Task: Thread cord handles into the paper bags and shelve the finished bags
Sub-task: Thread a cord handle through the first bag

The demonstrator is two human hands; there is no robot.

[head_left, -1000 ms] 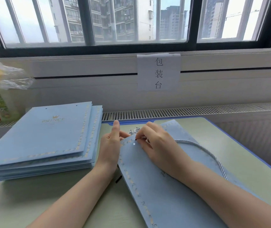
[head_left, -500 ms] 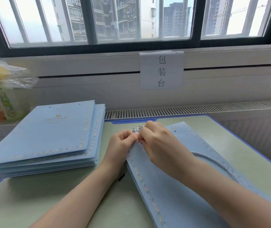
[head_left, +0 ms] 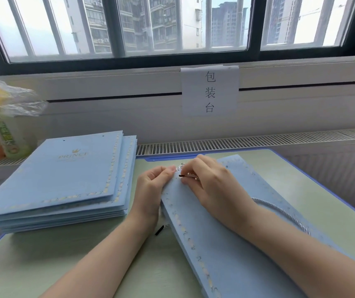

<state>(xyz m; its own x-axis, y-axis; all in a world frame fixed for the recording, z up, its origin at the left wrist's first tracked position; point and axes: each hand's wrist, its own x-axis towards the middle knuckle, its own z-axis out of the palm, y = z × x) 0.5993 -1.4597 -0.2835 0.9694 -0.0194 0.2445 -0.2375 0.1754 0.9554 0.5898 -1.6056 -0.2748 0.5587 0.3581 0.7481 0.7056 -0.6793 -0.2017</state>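
You are working right at the top corner of the flat paper bag [head_left: 226, 250], and everything is turning on one small gap; your right hand [head_left: 213, 186] is pinching the dark tip of the cord [head_left: 280, 211], with thumb and forefinger closed on it, and that tip is pointing leftward, toward your left fingertips; your left hand [head_left: 150, 190] is curling its fingers [head_left: 165, 171] over the bag's top edge, gripping it just beside the tip, almost touching; whether the punched hole is sitting right under the tip, I cannot tell, as your knuckles are covering it.

The bag's long axis is running away from your fingers and down toward your body, slanting to your right; the silvery cord is looping out behind your right wrist, lying on the bag's face; so the slack is sitting on the right-hand side, and the right hand is the nearer one for feeding, in my judgement, while the left is steadying the paper.

A second dark tip [head_left: 159, 230] is lying on the table just below your left wrist, beside the bag's edge.

To the left of your left hand, well apart from the fingers, a stack of flat bags [head_left: 60, 175] is waiting; the green table [head_left: 43, 265] is carrying it all; beyond your fingertips a vent grille [head_left: 258, 143] is running under the window [head_left: 172, 29], a paper sign [head_left: 210, 91] is hanging on the wall, and a wrapped drink bottle [head_left: 2, 125] is standing far left.
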